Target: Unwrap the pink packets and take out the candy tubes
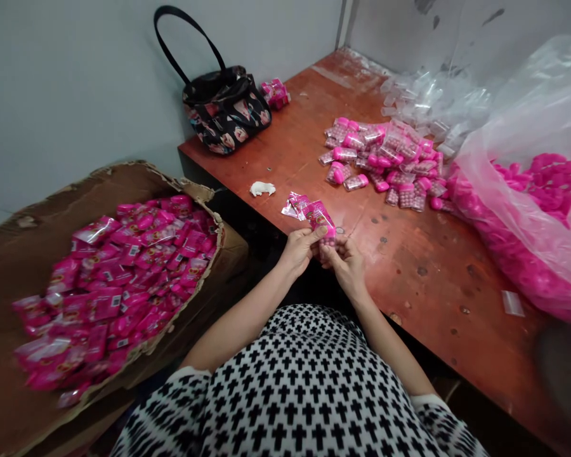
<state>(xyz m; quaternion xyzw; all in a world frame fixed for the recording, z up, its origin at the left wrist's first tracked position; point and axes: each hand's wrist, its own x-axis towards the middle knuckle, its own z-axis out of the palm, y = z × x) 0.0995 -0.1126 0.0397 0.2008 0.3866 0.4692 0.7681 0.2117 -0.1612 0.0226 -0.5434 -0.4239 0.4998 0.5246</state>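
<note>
Both forearms reach in from the lower frame and meet at centre: left hand (299, 249) and right hand (345, 260) side by side, fingers pinched on a pink packet (321, 219). Packet glossy, printed, standing up from the fingertips over the near edge of the red-brown table (423, 266).

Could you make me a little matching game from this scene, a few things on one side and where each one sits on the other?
Things:
1. pink packet
2. handbag
3. cardboard box
4. clear plastic bag

Places:
A. beside the table's left edge, full of pink packets
B. at the table's right side, holding loose pink caps
C. held between the left hand and right hand
D. at the table's far left corner, against the wall

Pairs: 1-C, 2-D, 3-A, 4-B
</note>
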